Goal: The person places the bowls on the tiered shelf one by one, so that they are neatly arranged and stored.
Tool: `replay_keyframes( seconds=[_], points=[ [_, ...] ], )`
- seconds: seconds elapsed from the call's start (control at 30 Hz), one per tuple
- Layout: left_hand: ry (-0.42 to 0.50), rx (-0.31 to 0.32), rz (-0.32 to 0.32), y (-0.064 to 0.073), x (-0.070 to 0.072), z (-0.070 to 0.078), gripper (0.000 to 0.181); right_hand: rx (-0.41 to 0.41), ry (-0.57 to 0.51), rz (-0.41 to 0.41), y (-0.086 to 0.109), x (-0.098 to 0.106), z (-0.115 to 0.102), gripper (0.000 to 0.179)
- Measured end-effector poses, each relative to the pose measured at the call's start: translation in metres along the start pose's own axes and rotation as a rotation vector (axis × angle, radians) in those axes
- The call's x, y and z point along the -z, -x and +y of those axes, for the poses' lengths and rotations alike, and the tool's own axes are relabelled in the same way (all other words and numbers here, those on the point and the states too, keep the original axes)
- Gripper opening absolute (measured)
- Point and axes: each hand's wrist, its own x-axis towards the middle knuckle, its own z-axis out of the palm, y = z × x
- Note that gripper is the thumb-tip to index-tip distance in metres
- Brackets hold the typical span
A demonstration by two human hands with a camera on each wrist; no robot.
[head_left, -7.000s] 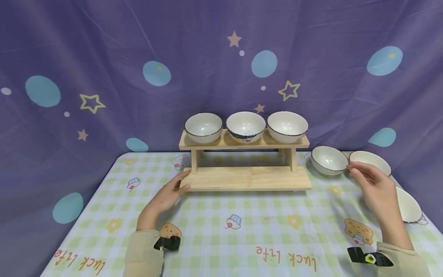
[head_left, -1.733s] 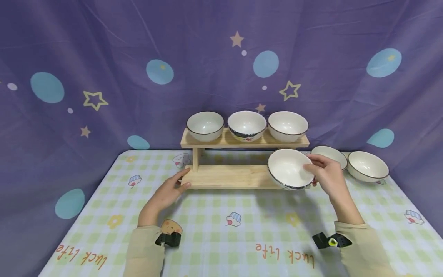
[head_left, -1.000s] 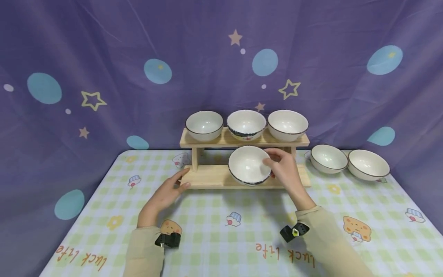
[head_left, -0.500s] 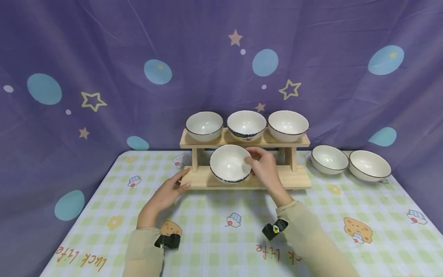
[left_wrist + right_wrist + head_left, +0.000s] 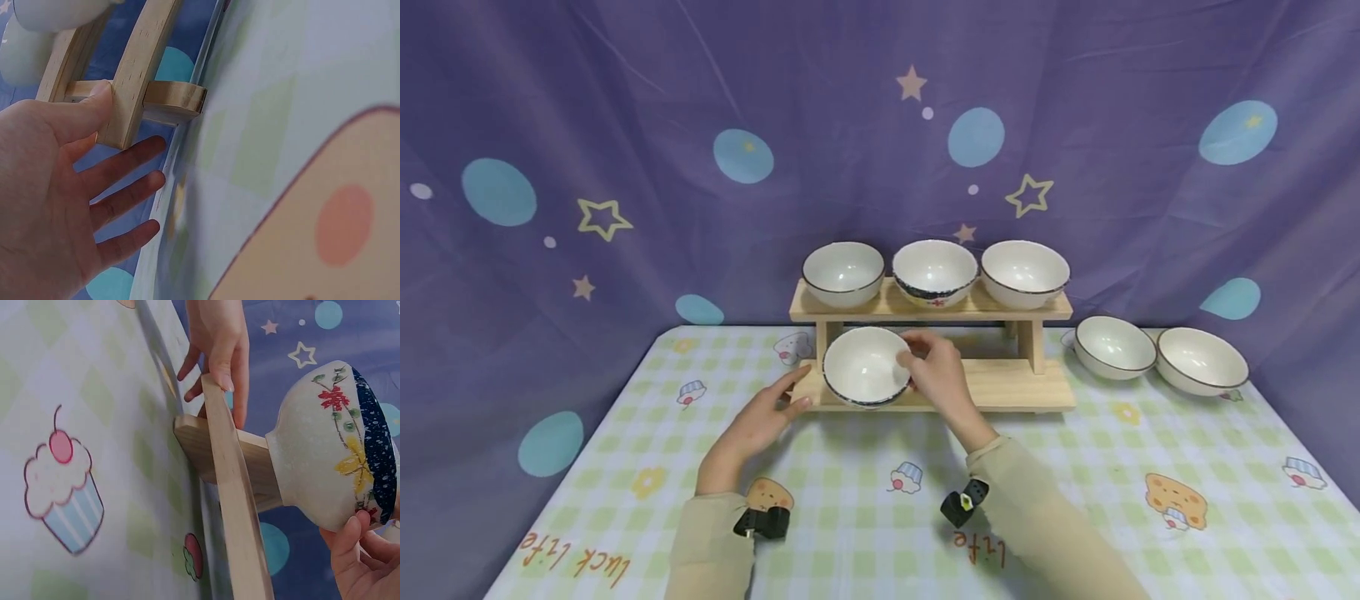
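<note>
My right hand pinches the right side of a white bowl, thumb at the inside of its rim. Red and yellow flowers and a dark blue speckled band decorate that bowl's outside in the right wrist view. Its foot is close over the left part of the lower board of a two-tier wooden rack. My left hand holds the left end of this board between thumb and index finger; its other fingers stretch out free. Three white bowls stand on the upper board: left, middle, right.
Two more white bowls with dark rims, one nearer and one farther right, sit on the table right of the rack. A green-checked cloth covers the table. Behind hangs a purple curtain.
My right hand took the flowered bowl from the table's right side and carried it left along the lower board to its left part. My left hand has kept its place on the rack.
</note>
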Motion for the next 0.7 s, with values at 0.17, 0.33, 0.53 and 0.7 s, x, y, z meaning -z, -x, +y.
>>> replay_keyframes(
  seconds=[0.17, 0.33, 0.53, 0.7],
  points=[
    [0.002, -0.007, -0.002, 0.000, 0.001, 0.002, 0.063, -0.021, -0.018, -0.013, -0.001, -0.009, 0.000, 0.029],
    [0.009, -0.015, -0.005, 0.000, 0.000, 0.001, 0.062, -0.024, -0.027, -0.018, -0.003, -0.015, -0.001, 0.031],
    [0.004, -0.032, 0.003, -0.001, 0.000, 0.000, 0.062, -0.032, -0.013, -0.034, -0.006, -0.020, -0.002, 0.031],
    [-0.004, -0.027, 0.003, -0.001, 0.001, 0.001, 0.062, -0.042, 0.016, -0.037, -0.009, -0.023, -0.001, 0.032]
  ],
)
